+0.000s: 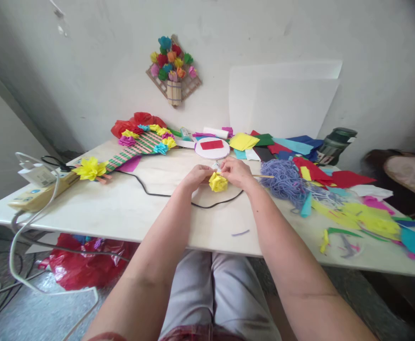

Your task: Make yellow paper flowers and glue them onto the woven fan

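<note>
A ruffled yellow paper flower [218, 182] is between my two hands above the middle of the table. My left hand [197, 176] is closed at its left side, fingertips pinching near its top edge. From the other side, my right hand [235, 171] also closes its fingers by the flower's upper edge. A thin wooden stick [264, 176] shows to the right of my right hand; whether that hand grips it is hard to see. Behind the fingertips is a small whitish thing [216, 165], partly hidden. A black cord [150, 192] loops on the table under my hands.
A flower-trimmed striped woven piece [139, 149] lies left, near a power strip [44, 192]. Beyond my hands is a white oval [212, 150] with a red rectangle. Purple yarn [284, 180], coloured paper scraps [356, 213] and a dark bottle [336, 146] fill the right side.
</note>
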Available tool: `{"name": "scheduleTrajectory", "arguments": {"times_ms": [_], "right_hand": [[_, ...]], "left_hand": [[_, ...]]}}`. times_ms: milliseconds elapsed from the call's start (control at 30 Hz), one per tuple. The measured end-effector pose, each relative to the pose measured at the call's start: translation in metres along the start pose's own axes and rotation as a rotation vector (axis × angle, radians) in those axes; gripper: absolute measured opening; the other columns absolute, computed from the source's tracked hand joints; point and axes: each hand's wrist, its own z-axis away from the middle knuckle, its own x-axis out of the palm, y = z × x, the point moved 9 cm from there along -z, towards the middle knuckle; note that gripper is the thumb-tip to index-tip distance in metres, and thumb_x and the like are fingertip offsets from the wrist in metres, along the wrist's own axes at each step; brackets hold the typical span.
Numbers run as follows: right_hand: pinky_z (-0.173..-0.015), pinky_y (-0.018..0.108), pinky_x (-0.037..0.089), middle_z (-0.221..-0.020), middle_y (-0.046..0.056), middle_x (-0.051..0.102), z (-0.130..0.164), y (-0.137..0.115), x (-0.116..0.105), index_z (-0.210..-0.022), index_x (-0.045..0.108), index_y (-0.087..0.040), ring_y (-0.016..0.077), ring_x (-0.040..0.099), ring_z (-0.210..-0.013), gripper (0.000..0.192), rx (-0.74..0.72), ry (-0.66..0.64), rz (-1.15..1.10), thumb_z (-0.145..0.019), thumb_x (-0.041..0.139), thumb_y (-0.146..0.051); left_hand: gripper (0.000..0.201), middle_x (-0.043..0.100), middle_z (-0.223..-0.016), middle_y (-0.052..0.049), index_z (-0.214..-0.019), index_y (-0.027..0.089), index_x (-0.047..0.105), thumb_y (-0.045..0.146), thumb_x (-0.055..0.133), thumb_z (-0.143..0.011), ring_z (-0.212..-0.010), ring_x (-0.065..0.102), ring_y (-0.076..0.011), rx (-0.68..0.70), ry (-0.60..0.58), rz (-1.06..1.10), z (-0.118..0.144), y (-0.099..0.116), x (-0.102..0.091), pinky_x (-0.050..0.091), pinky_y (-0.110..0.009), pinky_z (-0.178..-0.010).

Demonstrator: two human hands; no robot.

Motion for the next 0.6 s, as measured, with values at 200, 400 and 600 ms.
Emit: {"name": "scheduleTrajectory", "arguments": {"times_ms": [200, 400, 600], "right_hand": [[-0.064, 0.025, 0.038, -0.096, -0.001, 0.068, 0.0008, 0.0004, -0.0017, -0.071, 0.067, -0.022, 0.0139, 0.058, -0.077, 0.005, 0.022, -0.012, 0.088, -0.073, 0.063, -0.024], [-0.068, 0.026, 0.04, -0.099, 0.001, 0.068, 0.0001, 0.0036, 0.0036, -0.078, 0.07, -0.023, 0.016, 0.059, -0.085, 0.013, 0.019, -0.098, 0.1, -0.08, 0.058, -0.026], [-0.065, 0.027, 0.038, -0.104, -0.001, 0.067, -0.0002, 0.001, -0.0007, -0.075, 0.07, -0.023, 0.0157, 0.059, -0.085, 0.01, 0.004, -0.038, 0.101, -0.078, 0.06, -0.023]], "left_hand": [[0.02, 0.061, -0.055, -0.001, -0.062, 0.011, 0.06, 0.026, 0.073, -0.062, -0.051, 0.056, -0.01, 0.044, 0.013, 0.017, 0.0029, 0.0066, 0.0005, 0.044, -0.023, -0.056], [0.022, 0.059, -0.054, 0.0, -0.061, 0.011, 0.06, 0.025, 0.076, -0.059, -0.05, 0.053, -0.0086, 0.093, 0.024, 0.011, -0.0003, 0.009, -0.001, 0.044, -0.022, -0.056], [0.019, 0.059, -0.055, 0.0, -0.062, 0.011, 0.06, 0.023, 0.074, -0.062, -0.051, 0.054, -0.0084, 0.099, 0.056, 0.024, -0.0018, 0.0081, -0.005, 0.044, -0.023, -0.057]]}}
